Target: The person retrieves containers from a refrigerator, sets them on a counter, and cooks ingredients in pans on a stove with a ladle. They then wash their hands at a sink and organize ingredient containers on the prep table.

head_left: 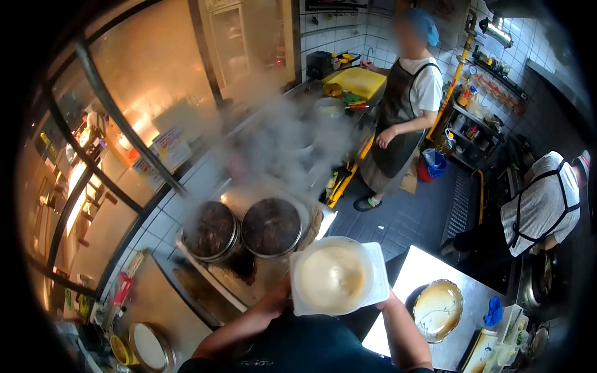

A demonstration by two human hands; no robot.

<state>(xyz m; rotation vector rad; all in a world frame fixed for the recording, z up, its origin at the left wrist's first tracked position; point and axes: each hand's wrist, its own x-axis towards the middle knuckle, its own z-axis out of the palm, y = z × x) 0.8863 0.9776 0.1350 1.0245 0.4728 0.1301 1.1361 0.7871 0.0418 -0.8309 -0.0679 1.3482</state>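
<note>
Both my hands hold a square translucent plastic tub (377,264) in front of my body. A pale, creamy liquid (329,280) is in it. My left hand (284,293) grips the tub's left side, its fingers partly hidden beneath. On the opposite side, my right hand (390,301) is wrapped round the lower right corner. Just beyond the tub, two round metal pots with dark contents stand side by side, the left pot (236,241) and the right pot (300,235). To the right of my right hand lies a patterned bowl (439,309) with a brown rim.
Steam (286,130) veils the stove and back counter. A co-worker in a dark apron (398,118) stands by a yellow board (357,82); another person (541,199) bends at the right. A steel table (404,280) is beside me. A white-topped pot (166,357) sits lower left.
</note>
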